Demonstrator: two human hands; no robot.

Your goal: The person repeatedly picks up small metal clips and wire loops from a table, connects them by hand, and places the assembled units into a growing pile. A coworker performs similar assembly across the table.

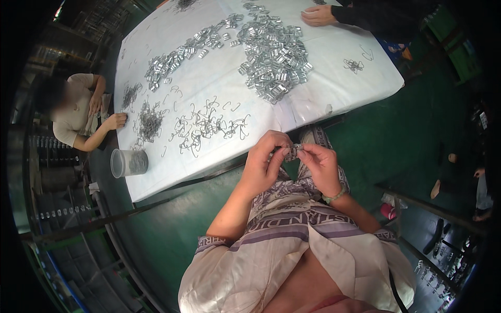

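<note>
Just off the near edge of the white-covered table (pixel 219 88), my two hands meet over my lap. My left hand (pixel 267 156) is closed in a pinch on a small shiny metal clip (pixel 295 152). From the other side my right hand (pixel 319 166), with a beaded bracelet at the wrist, pinches the same clip. Fingers cover part of the piece, and whether a wire is in it I cannot tell. Ahead on the table lies a big heap of similar metal clips (pixel 274 57). Nearer and to the left, thin bent wire hooks (pixel 209 126) are scattered loosely.
A clear plastic tub (pixel 129 163) stands at the table's left corner, beside a dense pile of wire pieces (pixel 150 122). A co-worker (pixel 78 109) sits at the left edge. Another person's hand (pixel 319 15) rests at the far right, beyond a small wire bunch (pixel 354 65).
</note>
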